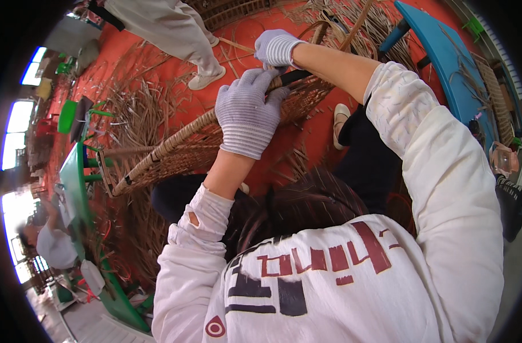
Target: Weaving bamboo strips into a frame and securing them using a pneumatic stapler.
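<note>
A long woven wicker piece (183, 150) with a wrapped rim lies slantwise in front of me, from lower left to upper right. My left hand (246, 108), in a grey-striped knit glove, is closed round its rim near the middle. Just beyond, my right hand (276, 50), gloved the same way, is bent into a fist above the rim. Whatever lies in its fingers is hidden; a thin pale strip (236, 44) runs toward it from the left. A dark section of the rim (295, 76) shows beneath my right wrist.
Loose cane strips (149, 111) litter the red floor (238, 23). A person's pale trousers (163, 28) stand at the upper left. A blue table (444, 57) is on the right, a green table (80, 188) on the left. Another person (55, 246) is at far left.
</note>
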The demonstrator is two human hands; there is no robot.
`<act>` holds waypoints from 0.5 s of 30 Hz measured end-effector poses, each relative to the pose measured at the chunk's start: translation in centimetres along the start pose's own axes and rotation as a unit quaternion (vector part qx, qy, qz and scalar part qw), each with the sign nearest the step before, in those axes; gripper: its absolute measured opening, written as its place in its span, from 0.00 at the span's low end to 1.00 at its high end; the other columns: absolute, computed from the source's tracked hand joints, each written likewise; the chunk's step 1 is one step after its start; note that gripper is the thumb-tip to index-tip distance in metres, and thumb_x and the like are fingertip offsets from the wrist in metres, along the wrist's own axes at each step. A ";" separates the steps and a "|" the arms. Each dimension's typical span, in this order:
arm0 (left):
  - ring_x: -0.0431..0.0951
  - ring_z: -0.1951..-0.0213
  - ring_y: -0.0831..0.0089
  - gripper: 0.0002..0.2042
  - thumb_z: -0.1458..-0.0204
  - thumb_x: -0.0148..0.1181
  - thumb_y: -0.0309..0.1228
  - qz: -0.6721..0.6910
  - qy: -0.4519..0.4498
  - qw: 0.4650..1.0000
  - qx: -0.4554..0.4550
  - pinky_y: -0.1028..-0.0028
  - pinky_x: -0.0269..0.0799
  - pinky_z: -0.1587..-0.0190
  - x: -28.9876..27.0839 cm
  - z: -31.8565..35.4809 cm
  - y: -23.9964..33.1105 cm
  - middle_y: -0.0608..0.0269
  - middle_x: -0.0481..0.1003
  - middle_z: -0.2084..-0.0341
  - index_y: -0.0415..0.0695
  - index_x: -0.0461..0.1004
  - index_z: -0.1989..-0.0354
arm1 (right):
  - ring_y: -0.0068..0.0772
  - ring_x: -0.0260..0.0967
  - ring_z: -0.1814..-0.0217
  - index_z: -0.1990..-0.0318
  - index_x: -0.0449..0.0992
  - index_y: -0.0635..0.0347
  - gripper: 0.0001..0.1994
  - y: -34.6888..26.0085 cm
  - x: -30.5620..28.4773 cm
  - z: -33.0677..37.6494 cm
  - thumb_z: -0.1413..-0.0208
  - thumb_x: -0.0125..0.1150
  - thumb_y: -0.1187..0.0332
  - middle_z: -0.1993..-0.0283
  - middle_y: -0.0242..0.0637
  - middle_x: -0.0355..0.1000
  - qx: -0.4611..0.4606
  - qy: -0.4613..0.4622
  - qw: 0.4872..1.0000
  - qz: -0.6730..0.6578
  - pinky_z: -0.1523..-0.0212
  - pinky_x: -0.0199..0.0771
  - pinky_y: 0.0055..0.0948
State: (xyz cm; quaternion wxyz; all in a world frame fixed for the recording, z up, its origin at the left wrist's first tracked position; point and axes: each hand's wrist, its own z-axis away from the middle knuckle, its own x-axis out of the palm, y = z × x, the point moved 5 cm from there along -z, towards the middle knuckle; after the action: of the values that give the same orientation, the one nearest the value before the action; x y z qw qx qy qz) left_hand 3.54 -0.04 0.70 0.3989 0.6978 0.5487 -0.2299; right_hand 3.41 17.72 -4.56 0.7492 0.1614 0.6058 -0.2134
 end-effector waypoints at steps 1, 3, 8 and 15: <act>0.79 0.65 0.61 0.14 0.52 0.67 0.39 0.010 -0.009 1.000 0.000 0.63 0.68 0.61 0.1 -0.2 -0.1 0.62 0.79 0.64 0.49 0.81 0.58 | 0.43 0.80 0.57 0.54 0.82 0.58 0.17 0.3 -0.2 0.1 0.37 0.53 0.56 0.60 0.40 0.81 0.051 0.003 0.996 -0.079 0.51 0.78 0.38; 0.79 0.65 0.61 0.13 0.51 0.65 0.39 0.019 -0.013 1.000 0.005 0.63 0.68 0.61 -0.1 -0.3 -0.3 0.62 0.79 0.65 0.49 0.81 0.59 | 0.43 0.80 0.57 0.54 0.82 0.58 0.17 -0.4 -0.7 0.5 0.37 0.52 0.56 0.60 0.40 0.81 0.058 0.007 0.995 -0.085 0.51 0.78 0.38; 0.79 0.64 0.61 0.11 0.47 0.61 0.40 -0.039 -0.064 0.997 -0.006 0.63 0.68 0.59 0.4 -0.7 -0.7 0.61 0.80 0.67 0.48 0.81 0.63 | 0.45 0.77 0.57 0.54 0.80 0.56 0.16 -0.3 -3.8 4.1 0.37 0.52 0.56 0.63 0.40 0.79 0.101 0.187 0.956 -0.204 0.52 0.76 0.43; 0.79 0.62 0.57 0.11 0.46 0.61 0.43 0.019 -0.103 0.992 -0.069 0.60 0.70 0.57 0.6 -0.9 -2.3 0.62 0.80 0.66 0.52 0.82 0.62 | 0.43 0.76 0.60 0.59 0.80 0.54 0.06 -2.0 -3.1 18.0 0.42 0.60 0.69 0.63 0.37 0.78 -0.078 0.567 0.800 -0.178 0.60 0.77 0.34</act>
State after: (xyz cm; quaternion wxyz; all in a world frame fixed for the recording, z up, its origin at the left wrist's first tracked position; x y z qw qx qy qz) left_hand 1.41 1.28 0.04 0.5049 0.6512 0.5062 -0.2544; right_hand 16.95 7.33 2.40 0.2307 0.0844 0.9552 -0.1653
